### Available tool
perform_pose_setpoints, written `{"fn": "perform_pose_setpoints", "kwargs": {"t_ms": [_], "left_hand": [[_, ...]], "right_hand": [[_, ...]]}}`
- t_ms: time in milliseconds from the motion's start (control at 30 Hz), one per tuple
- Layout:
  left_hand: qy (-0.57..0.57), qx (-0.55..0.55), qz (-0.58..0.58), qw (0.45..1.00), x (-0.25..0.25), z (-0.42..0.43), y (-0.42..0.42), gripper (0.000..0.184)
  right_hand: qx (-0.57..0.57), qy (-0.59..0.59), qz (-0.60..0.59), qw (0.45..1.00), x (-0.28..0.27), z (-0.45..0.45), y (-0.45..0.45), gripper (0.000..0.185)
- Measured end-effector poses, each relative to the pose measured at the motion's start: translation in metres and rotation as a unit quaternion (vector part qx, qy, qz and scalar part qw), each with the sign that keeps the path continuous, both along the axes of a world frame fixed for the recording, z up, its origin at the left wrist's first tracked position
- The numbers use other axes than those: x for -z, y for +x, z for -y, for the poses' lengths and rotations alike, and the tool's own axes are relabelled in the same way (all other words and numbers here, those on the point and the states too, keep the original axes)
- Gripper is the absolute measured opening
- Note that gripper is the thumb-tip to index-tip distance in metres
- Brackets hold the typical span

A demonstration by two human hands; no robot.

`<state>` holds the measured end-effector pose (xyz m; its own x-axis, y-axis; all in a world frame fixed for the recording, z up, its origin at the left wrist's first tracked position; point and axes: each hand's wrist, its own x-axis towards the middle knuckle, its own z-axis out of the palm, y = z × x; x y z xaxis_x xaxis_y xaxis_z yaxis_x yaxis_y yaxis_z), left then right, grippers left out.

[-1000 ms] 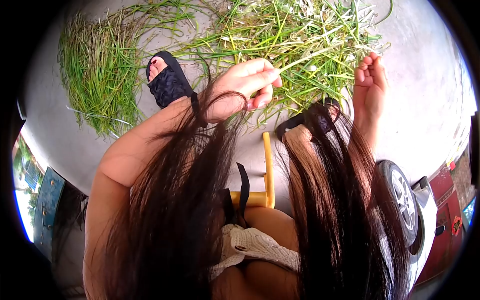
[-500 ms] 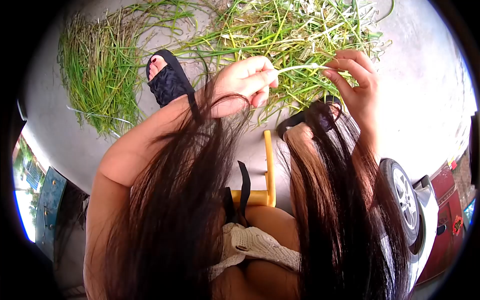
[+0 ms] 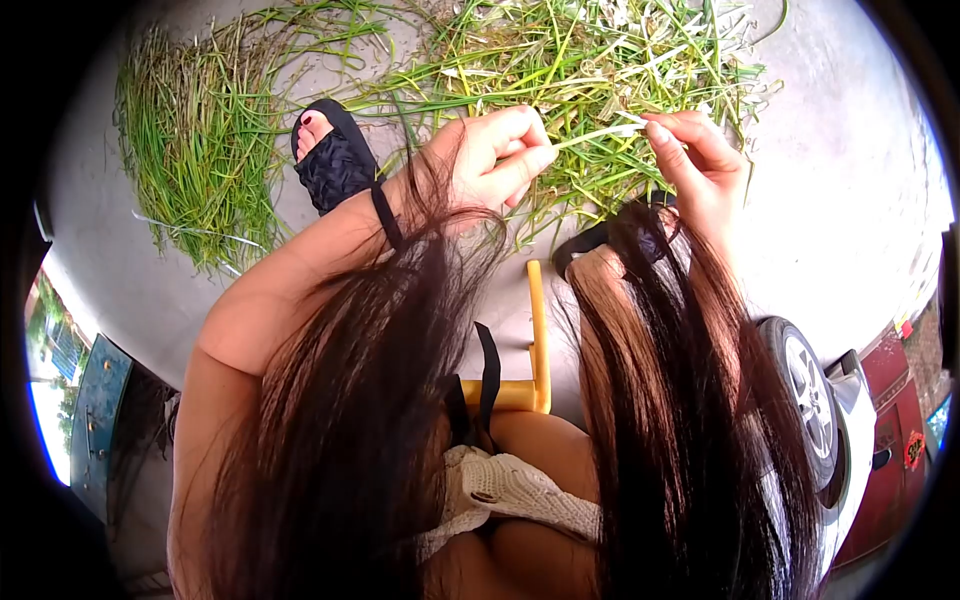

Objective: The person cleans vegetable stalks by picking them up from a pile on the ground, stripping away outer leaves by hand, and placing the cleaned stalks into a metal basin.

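Note:
My left hand [image 3: 490, 158] is closed, pinching one end of a thin, pale green stalk [image 3: 590, 136] between thumb and curled fingers. The stalk stretches across to my right hand [image 3: 705, 165], whose thumb and forefinger pinch its whitish far end. A small pale strip sticks up from the stalk beside the right fingertips. Under both hands spreads a loose, tangled heap of long green leaves and stalks [image 3: 590, 60], mixed with dry, yellowish bits. A neater pile of long greens [image 3: 205, 150] lies on the floor at the left.
Black sandals [image 3: 340, 165] are on my feet beside the heap. A yellow frame piece [image 3: 540, 335] and black strap [image 3: 489, 375] show between my legs. Long dark hair hangs over my arms. A car wheel [image 3: 805, 400] stands at right, a blue-green panel [image 3: 100, 410] at left.
My right hand has shifted slightly left, its fingers curling in closer around the stalk's end. A pale strip now stands out there. My left hand has barely moved.

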<state>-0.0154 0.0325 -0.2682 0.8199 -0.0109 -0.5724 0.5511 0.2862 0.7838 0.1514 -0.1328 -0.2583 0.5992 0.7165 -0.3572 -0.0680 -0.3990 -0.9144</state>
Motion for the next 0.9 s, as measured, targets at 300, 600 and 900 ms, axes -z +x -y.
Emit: {"fn": "perform_pose_setpoints", "kwargs": {"t_ms": [300, 600, 900], "left_hand": [[-0.130, -0.033, -0.028, 0.991, 0.006, -0.002, -0.002, 0.020], [-0.051, 0.020, -0.057, 0.997, 0.005, 0.005, -0.001, 0.022], [-0.084, 0.032, -0.021, 0.996, 0.006, -0.003, 0.001, 0.021]], "right_hand": [[0.303, 0.037, -0.153, 0.940, 0.012, 0.015, 0.029, 0.023], [-0.294, -0.153, 0.422, 0.844, 0.002, -0.016, -0.014, 0.029], [-0.277, -0.132, 0.142, 0.941, 0.007, 0.000, 0.002, 0.024]]}}
